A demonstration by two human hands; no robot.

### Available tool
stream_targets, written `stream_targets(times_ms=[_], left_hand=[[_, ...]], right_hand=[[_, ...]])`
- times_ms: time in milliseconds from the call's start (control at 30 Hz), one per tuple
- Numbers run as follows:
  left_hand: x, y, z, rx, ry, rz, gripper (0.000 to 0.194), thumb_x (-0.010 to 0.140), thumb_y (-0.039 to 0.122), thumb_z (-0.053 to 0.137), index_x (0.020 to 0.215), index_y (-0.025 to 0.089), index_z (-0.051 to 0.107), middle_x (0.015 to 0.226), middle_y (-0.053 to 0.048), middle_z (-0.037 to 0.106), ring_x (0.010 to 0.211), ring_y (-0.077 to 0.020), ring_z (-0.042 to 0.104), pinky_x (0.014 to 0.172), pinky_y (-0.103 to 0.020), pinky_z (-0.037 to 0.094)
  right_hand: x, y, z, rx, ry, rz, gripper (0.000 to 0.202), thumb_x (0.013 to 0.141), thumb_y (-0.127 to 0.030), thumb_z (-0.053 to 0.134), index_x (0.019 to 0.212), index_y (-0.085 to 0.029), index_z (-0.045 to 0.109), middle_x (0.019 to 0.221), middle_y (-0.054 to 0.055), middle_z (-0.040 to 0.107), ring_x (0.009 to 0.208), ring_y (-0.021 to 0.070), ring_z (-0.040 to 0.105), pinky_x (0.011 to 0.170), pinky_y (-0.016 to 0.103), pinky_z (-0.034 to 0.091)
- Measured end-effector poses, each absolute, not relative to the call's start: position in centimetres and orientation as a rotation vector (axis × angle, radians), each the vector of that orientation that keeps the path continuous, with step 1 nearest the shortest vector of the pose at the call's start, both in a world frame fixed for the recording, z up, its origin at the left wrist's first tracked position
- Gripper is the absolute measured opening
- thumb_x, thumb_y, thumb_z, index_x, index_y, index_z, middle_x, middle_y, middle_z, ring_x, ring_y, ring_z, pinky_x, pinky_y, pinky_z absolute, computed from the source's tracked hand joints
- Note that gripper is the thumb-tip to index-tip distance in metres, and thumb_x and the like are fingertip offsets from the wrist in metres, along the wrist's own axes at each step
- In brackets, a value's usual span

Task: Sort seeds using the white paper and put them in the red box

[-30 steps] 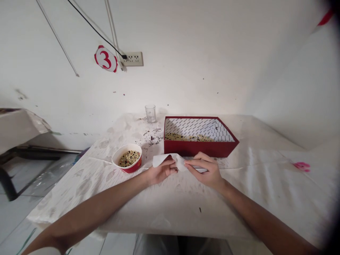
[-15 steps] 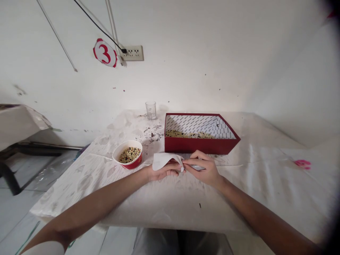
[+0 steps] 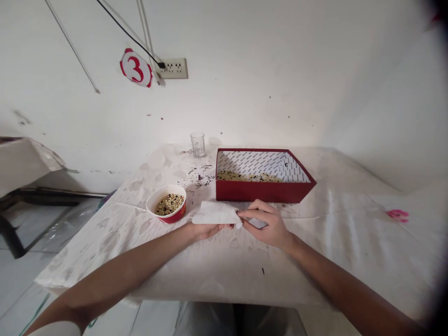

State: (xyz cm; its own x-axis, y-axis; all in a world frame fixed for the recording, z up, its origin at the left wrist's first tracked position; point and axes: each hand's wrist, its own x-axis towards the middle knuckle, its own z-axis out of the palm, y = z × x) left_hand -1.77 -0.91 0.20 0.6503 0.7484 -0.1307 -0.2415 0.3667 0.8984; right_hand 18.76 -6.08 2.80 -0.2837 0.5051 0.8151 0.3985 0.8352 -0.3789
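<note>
A white tissue [image 3: 215, 213] lies across my left hand [image 3: 208, 231], which bears it from below with the palm seemingly up. Most of that hand is covered; only the lower edge and some curled fingertips show. From the right, my right hand [image 3: 264, 223] pinches the bunched right end of the tissue between thumb and fingers. Just left of my left hand stands a red and white paper bowl [image 3: 174, 216] with mixed pale and black beads or grains [image 3: 170, 204]. Behind both hands is a dark red box [image 3: 259, 192] with a printed white lining and similar grains inside.
A clear glass [image 3: 198, 145] stands near the wall. Small dark scraps [image 3: 199, 178] are scattered left of the box, and one dark sliver [image 3: 263, 271] lies near the front edge. At the right is a pink item [image 3: 398, 215] on the patterned tablecloth [image 3: 115, 240].
The tissue, arched over my left fingers before, now lies flatter and covers more of that hand. My right hand keeps its pinch at the tissue's right end. The view shifts slightly.
</note>
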Motion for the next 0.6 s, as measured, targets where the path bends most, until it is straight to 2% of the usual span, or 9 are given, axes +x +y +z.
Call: stream_targets(times_ms=[167, 400, 600], left_hand=[[-1.6, -1.0, 0.1, 1.028, 0.608, 0.671, 0.037, 0.058, 0.040, 0.094, 0.079, 0.020, 0.071, 0.073, 0.002, 0.060, 0.071, -0.0127, 0.048, 0.069, -0.030, 0.038], [-1.3, -1.6, 1.4, 1.074, 0.631, 0.650, 0.033, 0.063, 0.040, 0.091, 0.072, 0.018, 0.068, 0.074, 0.001, 0.058, 0.076, -0.0142, 0.047, 0.075, -0.031, 0.037], [-1.1, -1.7, 1.6, 1.059, 0.635, 0.664, 0.033, 0.067, 0.042, 0.089, 0.077, 0.017, 0.071, 0.079, -0.001, 0.062, 0.078, -0.0141, 0.050, 0.076, -0.030, 0.040]], right_hand=[[18.9, -6.1, 2.7, -0.742, -1.921, 0.121, 0.029, 0.086, -0.010, 0.071, 0.111, -0.024, 0.074, 0.087, 0.004, 0.066, 0.074, 0.0160, 0.063, 0.064, 0.031, 0.053], [18.9, -6.3, 3.0, -0.848, -1.946, 0.092, 0.020, 0.084, -0.013, 0.069, 0.100, -0.025, 0.071, 0.083, 0.002, 0.064, 0.072, 0.0155, 0.059, 0.063, 0.030, 0.049], [18.8, -6.2, 2.9, -0.904, -1.919, 0.107, 0.018, 0.086, -0.013, 0.069, 0.099, -0.024, 0.072, 0.081, 0.000, 0.062, 0.069, 0.0141, 0.056, 0.065, 0.031, 0.047]])
